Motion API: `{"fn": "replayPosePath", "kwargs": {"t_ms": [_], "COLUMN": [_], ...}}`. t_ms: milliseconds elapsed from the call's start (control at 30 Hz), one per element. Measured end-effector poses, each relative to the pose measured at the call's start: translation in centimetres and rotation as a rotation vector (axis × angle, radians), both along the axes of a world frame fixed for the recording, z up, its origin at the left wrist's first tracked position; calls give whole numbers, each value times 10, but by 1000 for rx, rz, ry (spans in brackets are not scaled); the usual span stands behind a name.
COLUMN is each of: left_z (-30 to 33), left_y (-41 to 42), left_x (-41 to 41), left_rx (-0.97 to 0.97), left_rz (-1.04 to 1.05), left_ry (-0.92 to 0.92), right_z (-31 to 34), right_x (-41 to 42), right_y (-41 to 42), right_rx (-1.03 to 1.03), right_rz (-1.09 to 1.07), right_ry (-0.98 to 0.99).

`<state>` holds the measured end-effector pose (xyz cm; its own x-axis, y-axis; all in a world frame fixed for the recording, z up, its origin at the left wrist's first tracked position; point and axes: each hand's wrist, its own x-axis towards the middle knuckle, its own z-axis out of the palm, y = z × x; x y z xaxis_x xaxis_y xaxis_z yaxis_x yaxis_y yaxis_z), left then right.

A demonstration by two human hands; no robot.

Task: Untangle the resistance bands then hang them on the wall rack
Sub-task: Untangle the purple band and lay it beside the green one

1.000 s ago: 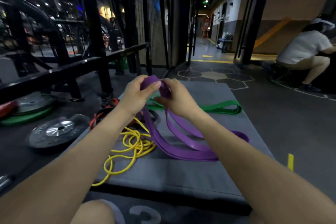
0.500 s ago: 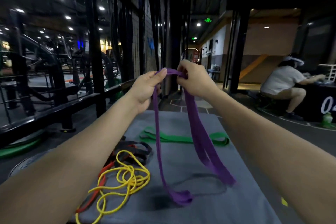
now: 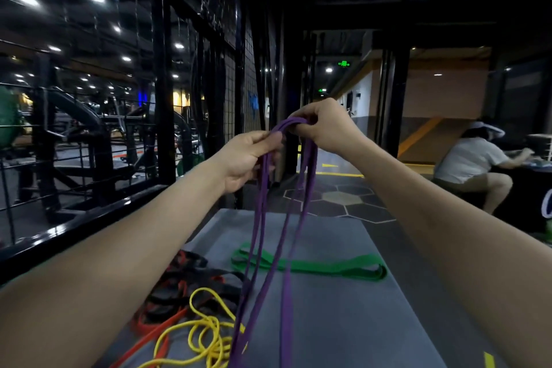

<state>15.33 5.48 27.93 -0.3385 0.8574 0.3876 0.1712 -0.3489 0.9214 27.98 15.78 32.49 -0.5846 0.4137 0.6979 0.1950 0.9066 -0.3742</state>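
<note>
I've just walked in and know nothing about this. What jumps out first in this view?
A purple band hangs in long strands from two raised hands at the centre: the left hand pinches it on one side and the right hand grips its top loop. Below, on a grey mat, lie a green band stretched flat and, nearer left, a tangle of yellow cord with orange and black bands.

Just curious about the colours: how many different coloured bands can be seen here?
5: purple band held up in both hands; green band, yellow band, orange band and black band on the mat; more may be hidden.
</note>
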Motion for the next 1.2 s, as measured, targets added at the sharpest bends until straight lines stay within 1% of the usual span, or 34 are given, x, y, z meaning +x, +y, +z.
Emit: {"fn": "replayPosePath", "kwargs": {"t_ms": [100,167,233,367,433,533,633,700,800,867,1033,1133,1200], "left_z": [5,7,8,3,-1,-7,-10,-15,-31,-46,-58,-55,-56], "left_y": [3,5,6,10,14,20,28,36,48,56,72,72,74], "left_x": [-7,-10,-14,-18,-17,-12,-6,-2,4,8,12,15,15], "left_rx": [23,57,73,37,28,71,115,105,24,-10,-15,-29,-20], "left_rz": [25,6,3,8,10,0,32,91,126,109,77,40,13], "left_ry": [22,-7,-4,19,28,67,216,261,268,292,174,164,188], "right_z": [2,2,1,-2,-5,-10,-12,-13,-16,-16,-17,-16,-16], "right_x": [-11,-18,-23,-28,-32,-37,-40,-41,-38,-34,-22,-15,-15], "right_y": [1,2,2,3,4,7,14,19,29,35,39,36,34], "right_rx": [-21,-8,40,167,185,173,165,174,128,79,-2,-31,-49], "right_rz": [31,32,9,-70,-90,-102,-129,-160,-215,-244,-265,-264,-243], "right_ry": [52,74,56,-18,-26,10,64,89,133,166,195,204,206]}}
